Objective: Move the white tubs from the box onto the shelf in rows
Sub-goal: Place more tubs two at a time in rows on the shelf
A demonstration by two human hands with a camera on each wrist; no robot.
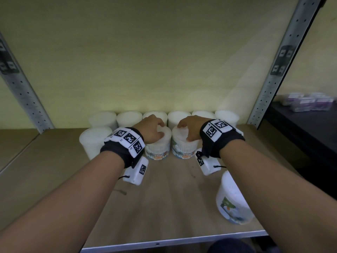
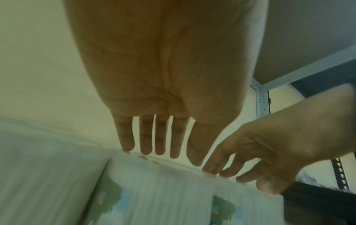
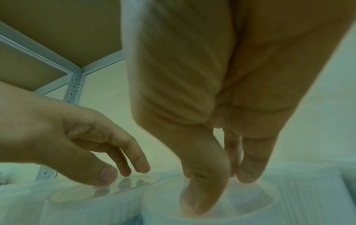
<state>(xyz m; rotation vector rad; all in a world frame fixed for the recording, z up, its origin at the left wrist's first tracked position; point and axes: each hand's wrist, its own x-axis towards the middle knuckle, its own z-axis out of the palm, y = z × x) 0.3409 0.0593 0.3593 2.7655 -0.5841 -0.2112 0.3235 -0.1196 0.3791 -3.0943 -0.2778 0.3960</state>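
Note:
Two white tubs with "Cotton Buds" labels stand side by side on the wooden shelf, in front of a back row of several white tubs. My left hand hangs over the left tub, fingers nearly straight, tips at its lid. My right hand rests thumb and fingertips on the lid of the right tub. Another white tub stands left of the pair, partly behind my left wrist. The box is out of view.
A further labelled tub stands near the shelf's front right, under my right forearm. Perforated metal uprights flank the bay. A dark neighbouring shelf on the right carries purple packs. Bare board lies between my forearms.

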